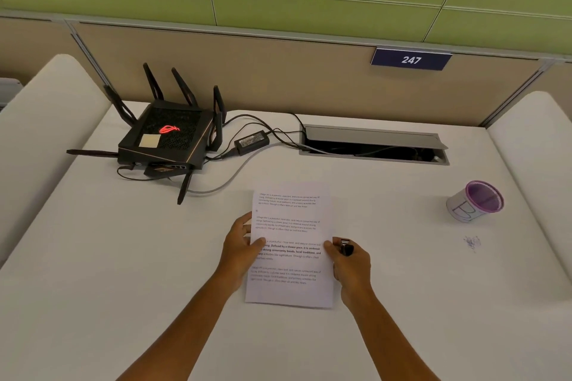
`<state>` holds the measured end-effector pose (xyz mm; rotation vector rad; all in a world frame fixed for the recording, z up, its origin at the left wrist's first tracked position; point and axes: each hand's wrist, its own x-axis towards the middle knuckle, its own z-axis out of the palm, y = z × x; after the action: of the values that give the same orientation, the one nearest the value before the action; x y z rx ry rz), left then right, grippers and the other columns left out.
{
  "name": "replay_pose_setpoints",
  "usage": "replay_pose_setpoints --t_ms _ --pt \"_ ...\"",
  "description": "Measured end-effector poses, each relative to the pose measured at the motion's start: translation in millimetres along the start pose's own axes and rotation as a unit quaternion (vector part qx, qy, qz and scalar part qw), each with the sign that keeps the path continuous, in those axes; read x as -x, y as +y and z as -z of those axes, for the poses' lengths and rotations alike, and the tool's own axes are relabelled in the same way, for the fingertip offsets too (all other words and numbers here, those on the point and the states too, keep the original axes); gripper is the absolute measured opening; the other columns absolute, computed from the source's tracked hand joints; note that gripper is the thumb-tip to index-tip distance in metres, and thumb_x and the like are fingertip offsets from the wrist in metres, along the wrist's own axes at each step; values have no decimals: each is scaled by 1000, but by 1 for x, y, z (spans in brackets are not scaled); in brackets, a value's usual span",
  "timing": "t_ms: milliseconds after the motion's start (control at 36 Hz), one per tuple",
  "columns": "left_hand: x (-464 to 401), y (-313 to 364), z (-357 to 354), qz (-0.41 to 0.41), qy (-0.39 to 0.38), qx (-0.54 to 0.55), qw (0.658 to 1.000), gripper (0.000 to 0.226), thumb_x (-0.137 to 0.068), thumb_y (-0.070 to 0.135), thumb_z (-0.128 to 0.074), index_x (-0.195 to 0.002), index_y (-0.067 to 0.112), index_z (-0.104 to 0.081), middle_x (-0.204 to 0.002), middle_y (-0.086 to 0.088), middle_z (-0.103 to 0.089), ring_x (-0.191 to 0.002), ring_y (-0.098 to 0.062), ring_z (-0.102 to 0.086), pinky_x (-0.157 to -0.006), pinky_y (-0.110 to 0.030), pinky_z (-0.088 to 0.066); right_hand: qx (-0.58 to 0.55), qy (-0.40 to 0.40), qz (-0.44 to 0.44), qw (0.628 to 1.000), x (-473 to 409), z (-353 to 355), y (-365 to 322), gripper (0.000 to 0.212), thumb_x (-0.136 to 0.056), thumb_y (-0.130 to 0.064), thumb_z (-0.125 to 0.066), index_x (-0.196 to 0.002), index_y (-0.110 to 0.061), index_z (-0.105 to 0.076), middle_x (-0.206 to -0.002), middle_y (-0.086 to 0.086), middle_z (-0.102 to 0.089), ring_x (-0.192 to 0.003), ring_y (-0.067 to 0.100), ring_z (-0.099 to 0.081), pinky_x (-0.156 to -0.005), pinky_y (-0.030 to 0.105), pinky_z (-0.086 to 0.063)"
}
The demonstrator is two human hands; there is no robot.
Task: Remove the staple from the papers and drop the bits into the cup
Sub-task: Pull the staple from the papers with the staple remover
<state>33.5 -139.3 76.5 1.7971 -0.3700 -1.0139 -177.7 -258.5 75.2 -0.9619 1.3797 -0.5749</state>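
Two hands on papers (291,244) | staple unseen | right hand (351,264) tool (346,246) half-hidden

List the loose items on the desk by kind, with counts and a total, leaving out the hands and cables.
Papers: 1 stack
Staple remover, held in the right hand: 1
Cup: 1
Router: 1
Power adapter: 1
Total: 5

staple: too small to make out on the papers (291,244)
tool (346,247): mostly hidden inside the right hand (351,266)
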Motion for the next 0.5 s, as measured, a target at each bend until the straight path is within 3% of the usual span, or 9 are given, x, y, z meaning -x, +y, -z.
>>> replay_pose_setpoints --t_ms 167,250,333,500 --pt "-45 6 -2 -24 14 -45 999 72 -95 11 -79 -155 30 -44 -138 -1 -65 -116 -22 -67 -85 -34 -63 23 6 15 1000 -41 -24 -13 6 -91 -18 -79 -95 -17 -75 -92 5 -76 -78 20 -66 -66 32 -53" --pt "-68 9 -4 -29 23 -58 998 72 -95 9 -78 -156 27 -45 -142 -3 -65 -118 -24 -68 -94 -43 -64 39 9 20 999 -63 -34 -18 5 -91 -15 -78 -94 -13 -74 -95 6 -77 -86 26 -71 -82 43 -63" --pt "-86 12 -8 -43 22 -71 996 70 -96 8 -76 -156 26 -45 -143 -3 -65 -120 -24 -68 -91 -39 -62 61 11 19 998 -84 -42 -19 11 -89 -17 -80 -99 -17 -74 -98 3 -77 -94 27 -74 -92 48 -62" --pt "-118 15 -9 -59 29 -117 991 61 -96 7 -75 -148 27 -52 -138 -4 -65 -118 -24 -68 -86 -34 -64 136 18 44 990 -110 -55 -23 17 -85 -24 -84 -97 -23 -71 -97 -3 -77 -91 21 -74 -91 46 -63"
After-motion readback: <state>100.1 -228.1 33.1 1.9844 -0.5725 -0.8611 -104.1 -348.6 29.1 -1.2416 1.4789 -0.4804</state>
